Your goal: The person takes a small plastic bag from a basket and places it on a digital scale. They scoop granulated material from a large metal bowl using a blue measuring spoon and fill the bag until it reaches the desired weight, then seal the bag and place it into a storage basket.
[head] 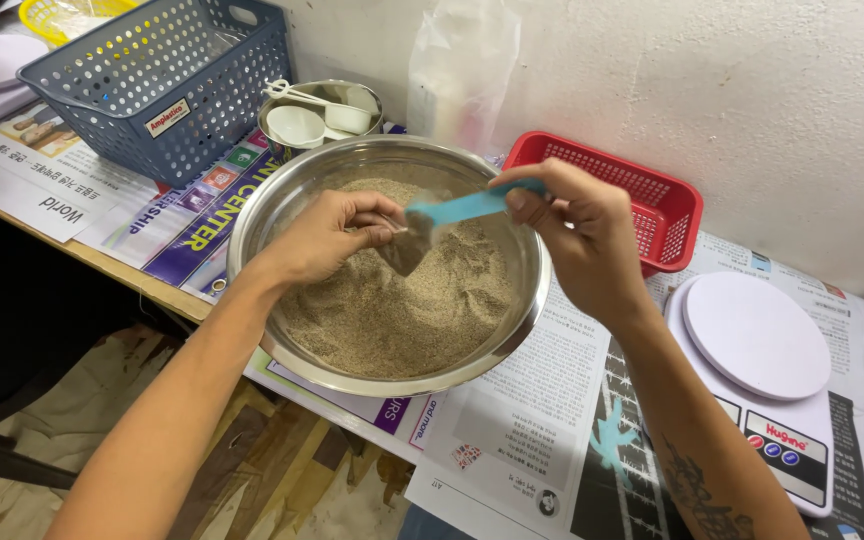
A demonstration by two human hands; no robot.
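Observation:
A large steel bowl (282,190) holds pale tan grain (402,310). My right hand (577,235) grips the handle of a light blue scoop (462,208) above the bowl, its head tipped down toward the left. My left hand (327,235) pinches a small clear bag (404,248) part-filled with grain, held just under the scoop's head, over the grain.
A red mesh basket (657,205) sits behind the bowl on the right, a white kitchen scale (757,340) to its right. A blue basket (152,80) and a steel cup with white measuring spoons (317,115) stand at the back left. Newspapers (522,400) cover the table.

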